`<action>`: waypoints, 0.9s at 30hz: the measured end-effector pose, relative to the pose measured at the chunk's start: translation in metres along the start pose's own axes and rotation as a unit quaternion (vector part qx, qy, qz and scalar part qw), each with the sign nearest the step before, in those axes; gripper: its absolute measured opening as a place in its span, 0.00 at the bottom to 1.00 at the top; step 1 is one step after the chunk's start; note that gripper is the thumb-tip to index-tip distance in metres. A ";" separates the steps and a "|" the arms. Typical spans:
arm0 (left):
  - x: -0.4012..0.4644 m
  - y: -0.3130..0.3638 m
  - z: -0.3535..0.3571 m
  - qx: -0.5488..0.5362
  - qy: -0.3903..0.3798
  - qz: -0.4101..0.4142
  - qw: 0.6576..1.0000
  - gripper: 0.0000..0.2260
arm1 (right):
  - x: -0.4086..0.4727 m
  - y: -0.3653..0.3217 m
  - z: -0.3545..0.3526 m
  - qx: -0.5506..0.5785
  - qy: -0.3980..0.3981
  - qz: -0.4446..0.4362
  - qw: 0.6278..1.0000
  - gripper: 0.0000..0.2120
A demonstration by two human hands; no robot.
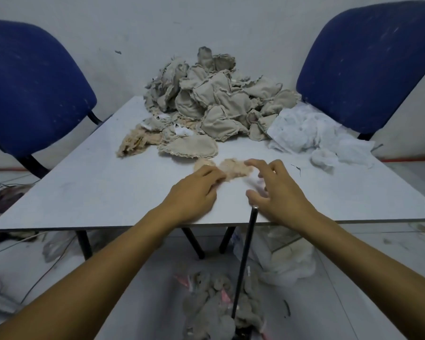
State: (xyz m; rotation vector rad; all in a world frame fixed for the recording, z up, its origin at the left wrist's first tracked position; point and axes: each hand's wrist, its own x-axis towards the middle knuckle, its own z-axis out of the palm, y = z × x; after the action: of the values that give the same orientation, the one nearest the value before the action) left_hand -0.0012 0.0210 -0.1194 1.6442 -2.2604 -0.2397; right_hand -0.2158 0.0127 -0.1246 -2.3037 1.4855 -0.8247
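Note:
A small peach-coloured fuzzy fabric piece (233, 168) lies on the white table (103, 190) near its middle. My left hand (194, 190) rests with curled fingers on the piece's left end and seems to pinch it. My right hand (277, 190) hovers just right of the piece with fingers spread and loosely bent; it holds nothing, and its fingertips are blurred. A heap of grey-beige sewn fabric pieces (214, 99) sits at the far side of the table. White stuffing fibre (312, 136) lies to the right of the heap.
Two blue chairs (32, 92) (368, 67) stand at the table's far left and right. A thin black rod (245, 258) leans against the table's near edge. Below, a pile of grey stuffed pieces (216, 307), a bag of white fibre (287, 256) and cables (10, 278) lie on the floor.

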 end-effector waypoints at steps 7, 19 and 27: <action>-0.006 0.017 0.002 -0.108 0.025 0.037 0.993 0.10 | 0.008 0.005 0.006 -0.058 0.004 -0.020 0.998 0.20; 0.005 0.032 0.010 -0.039 0.126 -0.131 0.983 0.07 | 0.007 -0.001 0.003 0.007 0.035 0.025 0.999 0.24; 0.008 0.039 -0.007 -0.344 0.152 -0.048 0.925 0.08 | 0.008 -0.002 -0.014 0.047 0.092 -0.101 0.990 0.17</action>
State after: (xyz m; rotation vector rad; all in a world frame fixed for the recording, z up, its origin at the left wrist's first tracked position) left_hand -0.0354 0.0266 -0.0988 1.2944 -1.5992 -0.6641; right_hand -0.2206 0.0077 -0.1096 -2.3891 1.2644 -1.1636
